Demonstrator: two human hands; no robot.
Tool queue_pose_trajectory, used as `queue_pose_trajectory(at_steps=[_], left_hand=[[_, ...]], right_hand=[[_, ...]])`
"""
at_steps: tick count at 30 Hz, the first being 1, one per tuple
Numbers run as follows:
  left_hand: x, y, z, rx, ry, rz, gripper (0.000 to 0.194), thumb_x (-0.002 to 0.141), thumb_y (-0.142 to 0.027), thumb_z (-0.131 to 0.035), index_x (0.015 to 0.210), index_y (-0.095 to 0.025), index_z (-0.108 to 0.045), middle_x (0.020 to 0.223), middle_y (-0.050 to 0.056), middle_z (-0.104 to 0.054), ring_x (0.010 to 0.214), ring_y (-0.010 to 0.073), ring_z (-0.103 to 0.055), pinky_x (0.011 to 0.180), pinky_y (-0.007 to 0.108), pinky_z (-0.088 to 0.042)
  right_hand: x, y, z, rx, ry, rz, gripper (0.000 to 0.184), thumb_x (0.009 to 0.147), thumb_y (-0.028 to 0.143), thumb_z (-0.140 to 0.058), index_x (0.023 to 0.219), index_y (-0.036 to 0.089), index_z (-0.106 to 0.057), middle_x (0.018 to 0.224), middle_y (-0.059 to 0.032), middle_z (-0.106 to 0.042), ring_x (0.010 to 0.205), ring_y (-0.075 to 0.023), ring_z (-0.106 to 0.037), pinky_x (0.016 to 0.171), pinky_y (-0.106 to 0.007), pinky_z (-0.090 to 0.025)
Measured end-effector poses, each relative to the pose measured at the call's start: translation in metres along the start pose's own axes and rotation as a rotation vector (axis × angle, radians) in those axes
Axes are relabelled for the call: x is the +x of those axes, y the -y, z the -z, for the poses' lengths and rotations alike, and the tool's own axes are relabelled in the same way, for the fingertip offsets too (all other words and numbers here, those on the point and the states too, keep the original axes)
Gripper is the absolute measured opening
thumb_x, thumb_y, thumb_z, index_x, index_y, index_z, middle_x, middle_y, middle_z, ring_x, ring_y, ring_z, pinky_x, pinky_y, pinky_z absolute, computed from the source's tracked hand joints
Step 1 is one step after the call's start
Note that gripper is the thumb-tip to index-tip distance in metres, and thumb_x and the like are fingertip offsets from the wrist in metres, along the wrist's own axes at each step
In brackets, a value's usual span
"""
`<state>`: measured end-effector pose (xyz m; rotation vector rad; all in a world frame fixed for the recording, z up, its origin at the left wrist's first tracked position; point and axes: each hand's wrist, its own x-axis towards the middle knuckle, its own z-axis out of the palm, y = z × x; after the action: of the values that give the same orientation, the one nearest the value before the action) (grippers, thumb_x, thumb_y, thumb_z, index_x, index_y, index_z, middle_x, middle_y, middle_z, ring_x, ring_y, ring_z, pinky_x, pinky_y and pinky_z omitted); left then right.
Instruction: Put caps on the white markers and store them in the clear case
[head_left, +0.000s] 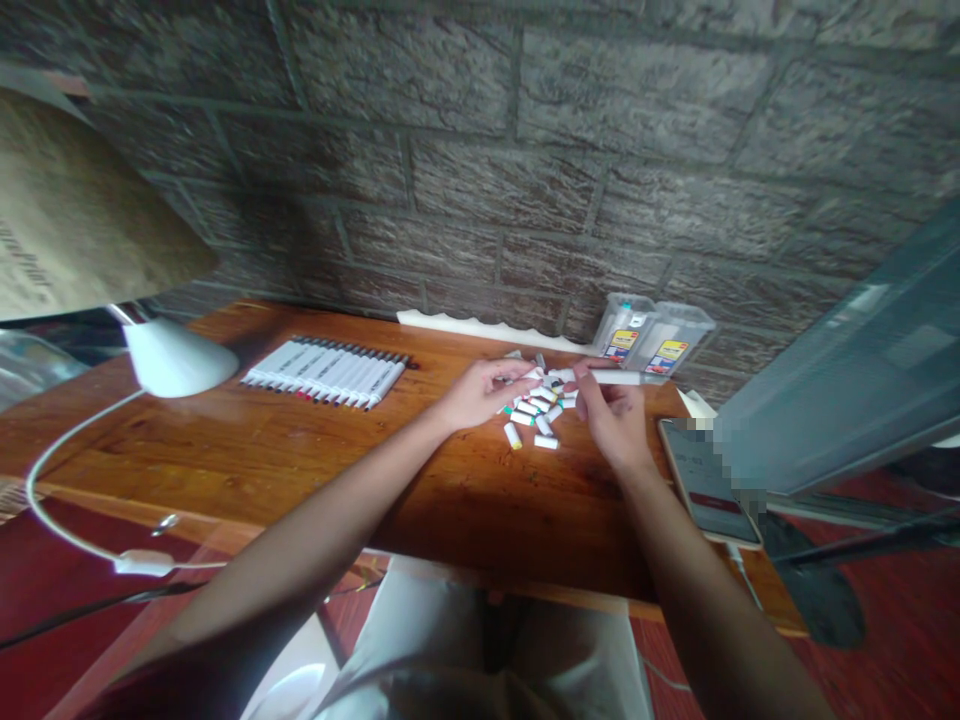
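White, slim, plastic-looking marker (631, 378) lies roughly level above the brown wooden tabletop (465, 495), pinched between thumb and fingers of the right hand (616, 418). Judged light, stiff, smooth, slightly slippery; best held mid-barrel. Left hand (480, 393) pinches a small white piece (535, 373), possibly a cap. Near both: short white cylinders with coloured ends (546, 442). Beyond: two clear plastic boxes with yellow labels (684, 325); contents indistinct.
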<state>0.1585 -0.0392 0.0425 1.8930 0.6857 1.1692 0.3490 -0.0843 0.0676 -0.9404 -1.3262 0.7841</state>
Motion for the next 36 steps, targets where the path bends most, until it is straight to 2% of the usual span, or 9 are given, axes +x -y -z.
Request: queue_pose_trajectory(at_steps=[16, 24, 30, 33, 36], left_hand=[[-0.002, -0.008, -0.002, 0.041, 0.096, -0.057, 0.032, 0.093, -0.038, -0.053, 0.106, -0.012, -0.064, 0.092, 0.007, -0.069, 0.082, 0.0143, -0.063, 0.077, 0.024, -0.051], [-0.003, -0.006, -0.001, 0.186, 0.112, -0.105, 0.032, 0.094, -0.036, -0.051, 0.113, -0.014, -0.065, 0.104, 0.009, -0.071, 0.094, 0.0182, -0.064, 0.085, 0.027, -0.05], [-0.003, -0.005, -0.002, 0.129, 0.13, -0.069, 0.033, 0.094, -0.038, -0.051, 0.112, -0.014, -0.063, 0.098, 0.007, -0.07, 0.085, 0.0155, -0.064, 0.079, 0.025, -0.05], [-0.002, -0.007, -0.001, 0.078, 0.138, -0.036, 0.032, 0.095, -0.041, -0.049, 0.104, -0.013, -0.064, 0.09, 0.006, -0.068, 0.077, 0.0131, -0.061, 0.071, 0.023, -0.049], [-0.001, -0.011, 0.0, 0.004, 0.14, -0.008, 0.033, 0.095, -0.042, -0.049, 0.099, -0.013, -0.064, 0.085, 0.005, -0.065, 0.071, 0.0113, -0.059, 0.067, 0.022, -0.049]], right_hand=[[0.0, -0.01, 0.0, -0.012, 0.039, 0.061, 0.03, 0.081, 0.044, -0.068, 0.096, 0.019, -0.063, 0.07, 0.0012, -0.065, 0.049, -0.0087, -0.05, 0.048, -0.023, -0.04], [0.0, -0.013, 0.004, -0.15, 0.074, 0.13, 0.03, 0.084, 0.045, -0.065, 0.073, 0.017, -0.066, 0.08, -0.0031, -0.068, 0.056, -0.0098, -0.055, 0.05, -0.023, -0.043], [-0.001, -0.016, 0.003, -0.199, 0.116, 0.152, 0.029, 0.086, 0.047, -0.062, 0.09, 0.019, -0.07, 0.079, -0.003, -0.069, 0.053, -0.0111, -0.056, 0.047, -0.024, -0.042], [0.0, -0.017, 0.004, -0.263, 0.068, 0.209, 0.032, 0.086, 0.048, -0.061, 0.096, 0.019, -0.07, 0.087, -0.0057, -0.071, 0.061, -0.0149, -0.063, 0.053, -0.026, -0.047], [0.006, -0.016, 0.013, -0.376, -0.082, 0.274, 0.034, 0.088, 0.048, -0.058, 0.1, 0.018, -0.07, 0.092, -0.009, -0.071, 0.074, -0.019, -0.067, 0.063, -0.029, -0.052]])
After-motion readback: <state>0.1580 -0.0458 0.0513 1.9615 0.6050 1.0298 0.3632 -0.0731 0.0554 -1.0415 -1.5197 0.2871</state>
